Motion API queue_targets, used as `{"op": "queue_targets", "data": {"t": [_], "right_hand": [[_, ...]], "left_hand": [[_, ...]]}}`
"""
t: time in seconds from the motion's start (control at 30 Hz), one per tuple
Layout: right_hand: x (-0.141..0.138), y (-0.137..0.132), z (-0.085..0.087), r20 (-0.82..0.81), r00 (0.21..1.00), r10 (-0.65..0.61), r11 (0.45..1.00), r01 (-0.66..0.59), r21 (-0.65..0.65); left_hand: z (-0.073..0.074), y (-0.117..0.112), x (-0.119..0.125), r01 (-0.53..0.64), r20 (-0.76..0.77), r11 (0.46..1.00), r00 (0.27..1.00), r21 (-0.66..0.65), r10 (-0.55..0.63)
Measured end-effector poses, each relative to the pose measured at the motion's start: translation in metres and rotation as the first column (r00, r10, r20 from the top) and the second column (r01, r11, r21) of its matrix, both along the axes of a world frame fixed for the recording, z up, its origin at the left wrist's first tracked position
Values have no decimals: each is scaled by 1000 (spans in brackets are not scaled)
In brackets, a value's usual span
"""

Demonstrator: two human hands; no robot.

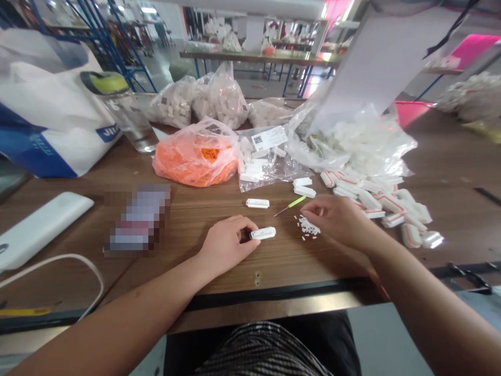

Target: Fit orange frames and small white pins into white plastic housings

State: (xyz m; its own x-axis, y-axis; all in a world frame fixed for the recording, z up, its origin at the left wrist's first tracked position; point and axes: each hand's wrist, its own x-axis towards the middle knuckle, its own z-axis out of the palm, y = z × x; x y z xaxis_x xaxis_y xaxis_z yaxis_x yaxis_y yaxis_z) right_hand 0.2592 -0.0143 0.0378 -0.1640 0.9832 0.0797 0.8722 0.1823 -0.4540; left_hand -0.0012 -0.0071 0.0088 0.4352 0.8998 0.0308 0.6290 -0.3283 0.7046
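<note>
My left hand [228, 241] pinches one end of a small white plastic part [263, 233] with marks along its face, low over the brown table. Over a little heap of tiny white pieces [308, 226] is my right hand [337, 218], its thumb and fingertips drawn together; whatever they hold is too small or hidden to name. Between the hands lies a thin screwdriver-like tool [296, 202] with a green handle. A similar white part [257, 203] lies just beyond my left hand, and two more white parts [304, 187] lie farther back.
At the right is a pile of white parts with red-orange stripes [387, 201]. Behind stand an orange-filled bag [195, 156], clear bags [219, 99] and a bottle [129, 115]. A blurred phone-like object [139, 219] and white power bank [47, 224] with cable lie left.
</note>
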Motion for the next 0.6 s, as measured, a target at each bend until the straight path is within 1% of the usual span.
{"op": "queue_targets", "data": {"t": [0.03,0.1,0.17,0.3,0.4,0.53,0.6], "right_hand": [[9,5,0,42,999,-32,998,34,-55],[22,12,-3,88,995,-46,988,59,-143],[27,16,-8,85,995,-45,980,61,-189],[23,22,-13,-11,1000,-26,980,23,-195],[21,29,-13,-42,998,53,976,-61,-210],[18,35,-8,13,983,181,962,-174,-210],[16,36,-4,87,976,200,964,-180,-194]], "left_hand": [[0,0,0,4,-1,1000,1000,2,-4],[0,1,-1,16,-5,1000,1000,10,-16],[0,1,-2,30,-8,999,1000,15,-30],[0,1,-3,35,-12,999,999,11,-35],[0,1,-2,30,-20,1000,999,9,-30],[-1,2,-1,20,-17,1000,1000,7,-20],[0,2,-1,15,-15,1000,1000,-3,-15]]}}
